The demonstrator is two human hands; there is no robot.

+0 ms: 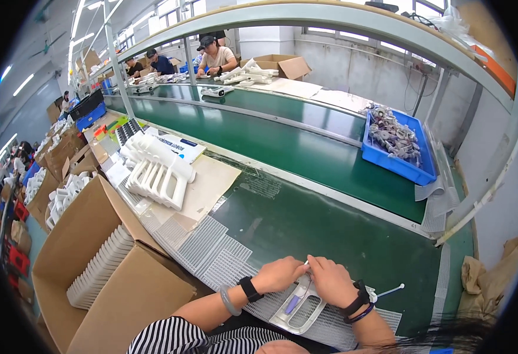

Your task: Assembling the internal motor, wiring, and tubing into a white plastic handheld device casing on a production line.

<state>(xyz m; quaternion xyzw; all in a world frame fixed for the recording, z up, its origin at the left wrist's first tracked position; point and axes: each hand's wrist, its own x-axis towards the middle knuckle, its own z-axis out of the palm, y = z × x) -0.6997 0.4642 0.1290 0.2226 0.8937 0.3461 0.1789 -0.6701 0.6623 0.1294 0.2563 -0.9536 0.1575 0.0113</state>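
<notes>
Cardboard flaps point(144, 298) jut at our left; a blue bin point(393, 166) sits on the green belt point(312, 159). Our left hand point(279, 274) and right hand point(332, 283) grasp the white housing point(281, 317).

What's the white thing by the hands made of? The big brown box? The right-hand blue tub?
White thing: probably hard plastic, smooth and slightly glossy, but maybe painted metal.
Brown box: matte cardboard, with folding flaps.
Blue tub: likely plastic, evenly coloured, slightly shiny.
</notes>
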